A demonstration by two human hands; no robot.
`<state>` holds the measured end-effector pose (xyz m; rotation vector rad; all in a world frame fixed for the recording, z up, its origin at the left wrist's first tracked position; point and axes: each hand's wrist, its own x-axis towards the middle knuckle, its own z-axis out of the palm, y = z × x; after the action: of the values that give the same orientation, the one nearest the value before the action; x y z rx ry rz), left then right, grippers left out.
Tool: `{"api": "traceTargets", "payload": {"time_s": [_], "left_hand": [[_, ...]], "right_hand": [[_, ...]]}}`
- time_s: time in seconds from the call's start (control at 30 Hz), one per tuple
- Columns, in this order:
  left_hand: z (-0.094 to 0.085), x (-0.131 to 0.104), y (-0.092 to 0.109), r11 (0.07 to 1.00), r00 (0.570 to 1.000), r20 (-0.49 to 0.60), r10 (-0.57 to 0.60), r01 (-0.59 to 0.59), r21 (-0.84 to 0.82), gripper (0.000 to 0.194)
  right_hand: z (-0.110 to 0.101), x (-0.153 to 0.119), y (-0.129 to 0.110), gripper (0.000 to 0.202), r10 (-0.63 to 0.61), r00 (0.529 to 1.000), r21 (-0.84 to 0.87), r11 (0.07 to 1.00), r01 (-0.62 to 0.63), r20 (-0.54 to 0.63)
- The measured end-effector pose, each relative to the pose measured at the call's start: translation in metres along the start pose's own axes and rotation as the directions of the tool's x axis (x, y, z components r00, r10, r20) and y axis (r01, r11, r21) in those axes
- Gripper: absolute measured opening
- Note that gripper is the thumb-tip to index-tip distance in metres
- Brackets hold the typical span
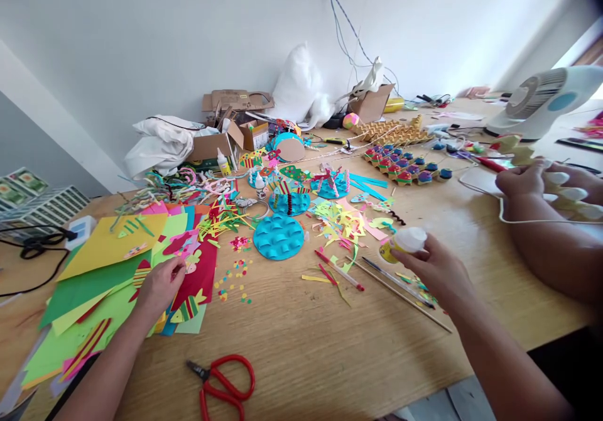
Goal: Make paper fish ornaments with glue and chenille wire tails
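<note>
My right hand (436, 270) grips a white glue bottle (406, 242) with a yellow label, tilted above the table. Over the coloured sheets, my left hand (162, 283) has its fingers pinched together; what they hold, if anything, is hidden. A pale green paper cutout (193, 261) is right beside those fingertips, on dark red paper (207, 270). Striped paper fish (187, 308) lie around this hand. Between my hands sits a blue bumpy disc (279, 237). Behind it stands another blue disc (289, 203) bearing a striped fish.
Red-handled scissors (227, 383) lie at the front edge. A wooden stick (400, 295), a paintbrush (396, 279) and paper scraps (343, 220) spread across the middle. A co-worker's hands (525, 182) hold a pale egg-carton piece (560, 188) at right, near a white fan (541, 100).
</note>
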<state>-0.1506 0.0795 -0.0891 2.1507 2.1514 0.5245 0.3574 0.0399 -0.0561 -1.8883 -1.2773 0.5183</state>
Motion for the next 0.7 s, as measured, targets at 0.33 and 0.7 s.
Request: {"api": "traceTargets", "payload": {"time_s": [0.33,0.7], "left_hand": [[-0.008,-0.005,0.005,0.999,0.996,-0.081,0.047,-0.047,0.004,0.018],[-0.027,-0.01,0.037,0.989,0.981,-0.167,0.1,-0.117,-0.094,0.021]], "right_hand": [[0.028,0.027,0.024,0.043,-0.069,0.995,-0.082,0.994,0.075,0.072],[0.005,0.001,0.007,0.042,0.042,0.999,-0.21,0.977,-0.04,0.004]]}}
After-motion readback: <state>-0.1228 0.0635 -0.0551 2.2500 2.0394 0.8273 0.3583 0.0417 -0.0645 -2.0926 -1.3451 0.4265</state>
